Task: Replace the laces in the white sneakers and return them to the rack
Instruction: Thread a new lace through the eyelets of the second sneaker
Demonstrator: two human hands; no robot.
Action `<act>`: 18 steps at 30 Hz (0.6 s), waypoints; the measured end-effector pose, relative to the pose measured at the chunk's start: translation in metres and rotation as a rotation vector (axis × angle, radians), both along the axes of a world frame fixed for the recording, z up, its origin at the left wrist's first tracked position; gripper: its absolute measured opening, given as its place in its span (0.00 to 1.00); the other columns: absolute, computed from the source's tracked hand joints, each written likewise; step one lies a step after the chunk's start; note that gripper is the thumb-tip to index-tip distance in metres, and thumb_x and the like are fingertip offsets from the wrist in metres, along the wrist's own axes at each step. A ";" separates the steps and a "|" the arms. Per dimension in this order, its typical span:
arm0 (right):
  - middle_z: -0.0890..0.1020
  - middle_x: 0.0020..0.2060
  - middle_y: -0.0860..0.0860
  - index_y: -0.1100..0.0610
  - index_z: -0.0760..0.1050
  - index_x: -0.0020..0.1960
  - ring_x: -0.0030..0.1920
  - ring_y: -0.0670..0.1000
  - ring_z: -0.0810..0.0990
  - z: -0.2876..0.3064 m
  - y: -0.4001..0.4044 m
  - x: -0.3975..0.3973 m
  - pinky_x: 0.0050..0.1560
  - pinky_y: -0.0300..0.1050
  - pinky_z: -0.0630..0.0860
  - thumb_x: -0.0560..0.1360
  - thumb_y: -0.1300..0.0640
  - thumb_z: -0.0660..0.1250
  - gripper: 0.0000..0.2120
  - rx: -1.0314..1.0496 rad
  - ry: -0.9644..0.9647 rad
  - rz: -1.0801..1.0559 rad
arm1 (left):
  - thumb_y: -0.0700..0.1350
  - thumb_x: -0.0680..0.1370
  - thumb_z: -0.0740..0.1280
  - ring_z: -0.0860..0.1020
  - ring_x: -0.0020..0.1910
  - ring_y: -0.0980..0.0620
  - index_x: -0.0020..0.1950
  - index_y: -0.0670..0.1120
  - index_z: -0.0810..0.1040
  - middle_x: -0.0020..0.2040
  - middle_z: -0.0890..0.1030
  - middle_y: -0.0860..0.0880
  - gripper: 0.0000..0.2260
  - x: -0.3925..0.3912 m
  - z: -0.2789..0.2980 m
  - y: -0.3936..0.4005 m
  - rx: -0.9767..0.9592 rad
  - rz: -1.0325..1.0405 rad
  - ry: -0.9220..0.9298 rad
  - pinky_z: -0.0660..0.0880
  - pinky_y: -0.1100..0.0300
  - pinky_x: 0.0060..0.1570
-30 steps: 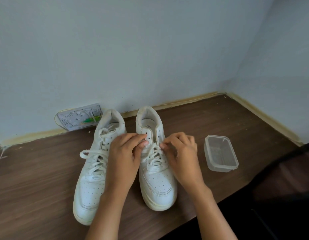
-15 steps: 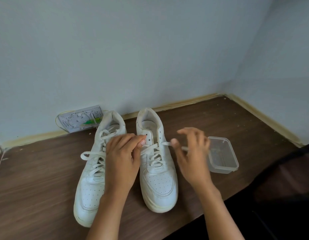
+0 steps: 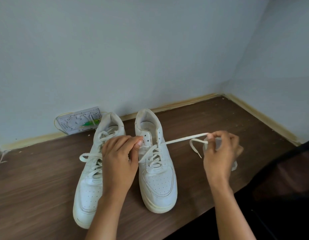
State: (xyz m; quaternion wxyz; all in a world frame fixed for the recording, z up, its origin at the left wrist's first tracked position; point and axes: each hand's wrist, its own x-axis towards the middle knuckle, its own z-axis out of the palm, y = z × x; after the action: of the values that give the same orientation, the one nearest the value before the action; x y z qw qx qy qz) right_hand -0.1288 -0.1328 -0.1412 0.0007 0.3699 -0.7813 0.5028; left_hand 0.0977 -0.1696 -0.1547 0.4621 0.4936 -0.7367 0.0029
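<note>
Two white sneakers stand side by side on the brown wooden table [image 3: 37, 187], toes toward me. The left sneaker [image 3: 88, 186] is laced, with a loop of lace sticking out to its left. The right sneaker [image 3: 156, 172] has its lace [image 3: 181, 139] partly drawn out to the right. My right hand [image 3: 221, 153] pinches that lace, holding it taut above the table, its tip hanging down. My left hand [image 3: 119, 156] rests between the shoes, its fingers pinching the lace at the right sneaker's left eyelets.
A clear plastic container [image 3: 234, 164] sits right of the shoes, mostly hidden behind my right hand. A white socket plate [image 3: 79, 122] with a green mark lies against the back wall. The walls meet at the back right corner. The table's front edge runs under my forearms.
My right hand has moved out to the right, pulling a length of lace free from the right sneaker's upper eyelets. My left hand has stayed on the shoe.
</note>
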 end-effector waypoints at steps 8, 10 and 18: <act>0.69 0.61 0.44 0.46 0.76 0.56 0.62 0.45 0.58 -0.007 -0.005 0.048 0.61 0.41 0.65 0.79 0.45 0.63 0.09 0.149 0.313 0.617 | 0.53 0.77 0.65 0.78 0.51 0.52 0.54 0.51 0.84 0.48 0.82 0.56 0.11 -0.001 0.000 -0.001 0.078 -0.006 -0.048 0.70 0.53 0.58; 0.71 0.57 0.42 0.47 0.77 0.54 0.58 0.43 0.59 -0.012 -0.005 0.052 0.59 0.45 0.66 0.80 0.50 0.64 0.05 0.123 0.328 0.616 | 0.54 0.77 0.66 0.78 0.51 0.52 0.53 0.52 0.84 0.47 0.83 0.56 0.12 0.000 -0.001 -0.002 0.084 -0.020 -0.050 0.71 0.51 0.57; 0.72 0.52 0.45 0.53 0.77 0.53 0.56 0.48 0.68 -0.003 -0.005 0.011 0.52 0.44 0.68 0.79 0.57 0.66 0.05 0.025 0.036 0.171 | 0.51 0.77 0.66 0.78 0.50 0.53 0.52 0.52 0.84 0.46 0.83 0.56 0.09 0.001 -0.001 -0.001 0.078 -0.029 -0.057 0.70 0.51 0.58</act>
State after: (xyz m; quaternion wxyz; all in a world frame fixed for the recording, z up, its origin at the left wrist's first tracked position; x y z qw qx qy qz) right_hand -0.1179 -0.1381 -0.1440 -0.0329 0.4440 -0.7530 0.4845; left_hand 0.0983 -0.1711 -0.1555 0.4214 0.5001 -0.7563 -0.0187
